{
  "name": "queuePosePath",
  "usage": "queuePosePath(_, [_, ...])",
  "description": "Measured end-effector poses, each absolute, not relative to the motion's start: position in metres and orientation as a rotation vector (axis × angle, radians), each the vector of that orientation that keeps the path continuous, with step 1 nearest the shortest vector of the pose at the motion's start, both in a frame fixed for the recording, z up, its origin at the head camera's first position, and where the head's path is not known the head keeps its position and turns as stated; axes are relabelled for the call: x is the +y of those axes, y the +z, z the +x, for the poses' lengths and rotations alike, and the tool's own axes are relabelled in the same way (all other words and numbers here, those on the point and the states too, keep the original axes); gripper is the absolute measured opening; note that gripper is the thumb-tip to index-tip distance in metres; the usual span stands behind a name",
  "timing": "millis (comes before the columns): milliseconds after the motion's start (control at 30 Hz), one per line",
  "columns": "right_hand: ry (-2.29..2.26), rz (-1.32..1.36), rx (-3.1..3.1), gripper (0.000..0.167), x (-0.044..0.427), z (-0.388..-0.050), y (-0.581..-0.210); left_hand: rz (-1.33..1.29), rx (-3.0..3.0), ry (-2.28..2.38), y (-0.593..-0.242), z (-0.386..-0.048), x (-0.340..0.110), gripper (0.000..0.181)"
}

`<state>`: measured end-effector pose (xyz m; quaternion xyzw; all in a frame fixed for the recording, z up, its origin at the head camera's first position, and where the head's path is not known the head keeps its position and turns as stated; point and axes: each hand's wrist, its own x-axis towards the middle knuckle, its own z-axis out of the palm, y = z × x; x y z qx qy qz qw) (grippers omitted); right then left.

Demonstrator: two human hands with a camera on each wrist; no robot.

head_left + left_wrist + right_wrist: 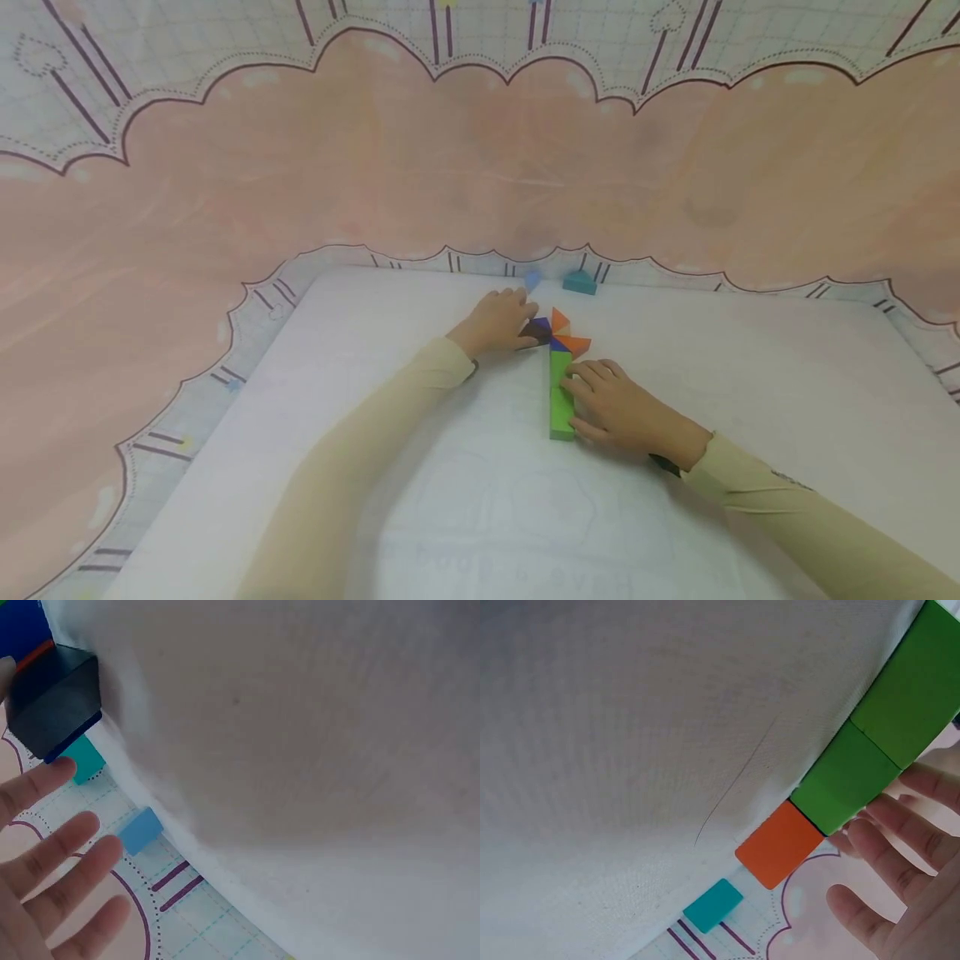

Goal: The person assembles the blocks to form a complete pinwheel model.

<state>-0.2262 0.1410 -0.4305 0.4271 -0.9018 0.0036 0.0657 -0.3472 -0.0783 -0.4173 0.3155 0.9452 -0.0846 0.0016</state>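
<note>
Block, dark (56,703): nine o'clock of orange pieces (577,345), pinched in my left grip (495,323), apparently for lining up. Green blocks (558,398): six o'clock, my right grip (626,410) unclenched against them, seemingly steadying.

Looks like a play spot, too closely framed to tell home from classroom or studio. Shown by a white tabletop (750,375), bordered past its far, left and right edges by cloth (450,183) printed with peach scalloped clouds, pale grid lines and small stars, and by coloured toy blocks (560,408) set toward the far edge.
</note>
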Motion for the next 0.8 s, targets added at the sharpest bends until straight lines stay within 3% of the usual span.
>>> queuePosePath(367, [0.029,1.301,-2.698,0.047,0.1421,-0.2279,-0.4314,1.018,2.938,-0.262,-0.4218,-0.3480,-0.0798,0.052])
queuePosePath(800, [0.027,1.304,-2.700,0.046,0.1420,-0.2289,-0.4317,1.083,2.927,-0.245,-0.4227,-0.3466,-0.0855,0.037])
